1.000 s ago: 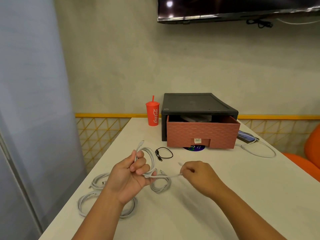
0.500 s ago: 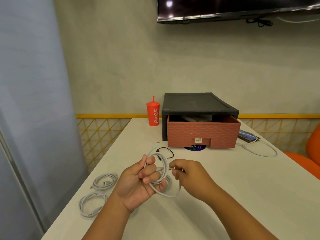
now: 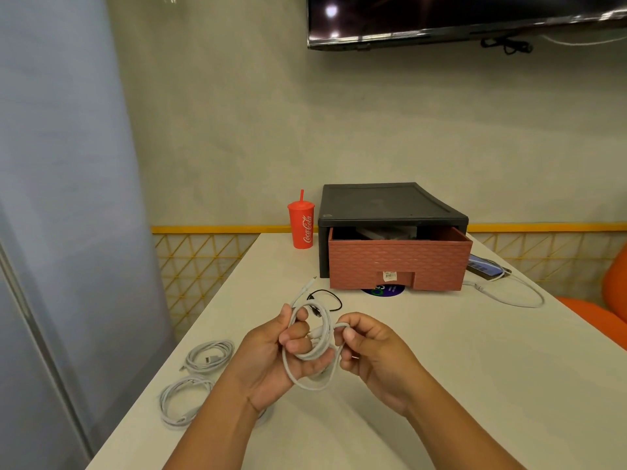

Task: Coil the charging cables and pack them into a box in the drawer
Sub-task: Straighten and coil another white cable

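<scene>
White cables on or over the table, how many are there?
4: one cable held by left hand and right hand; far coil and near coil by the table's left edge; phone cable at right. Others may hide behind the hands.

Table, drawer unit, red cup, coiled cable, second coiled cable, phone

Meeting room or staff lounge, as I see it through the head camera from my remote desk; which of the two I cannot tell. A dark flat screen hangs high on a bare grey plaster wall. A long white table runs up to that wall, and a yellow rail with lattice panelling lines its foot. Orange moulded seats sit at the right edge. A red Coca-Cola tumbler, a plastic drawer unit and a phone on a charging lead occupy the tabletop.
</scene>
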